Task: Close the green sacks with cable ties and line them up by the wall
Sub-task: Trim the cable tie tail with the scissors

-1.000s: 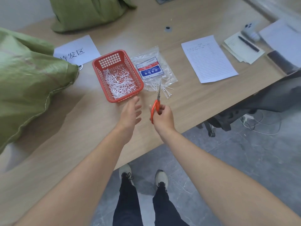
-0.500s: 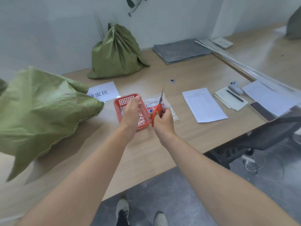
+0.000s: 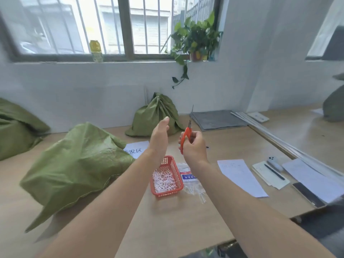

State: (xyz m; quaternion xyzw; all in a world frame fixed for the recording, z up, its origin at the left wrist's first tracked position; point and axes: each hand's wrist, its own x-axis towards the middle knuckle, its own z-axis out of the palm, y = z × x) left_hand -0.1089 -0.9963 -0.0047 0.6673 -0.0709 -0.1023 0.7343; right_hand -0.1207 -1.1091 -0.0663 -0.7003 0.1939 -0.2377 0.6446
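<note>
Green woven sacks: one tied sack (image 3: 156, 116) stands against the wall (image 3: 93, 86), and one untied sack (image 3: 78, 164) lies at the left on the wooden table (image 3: 176, 220). Both hands have risen from the red mesh basket (image 3: 167, 193) of white cable ties (image 3: 163, 180). Left hand (image 3: 160, 135) is flat and empty. Right hand (image 3: 193, 146) is curled round orange-handled snips (image 3: 186, 136). No tie taken yet, I judge.
</note>
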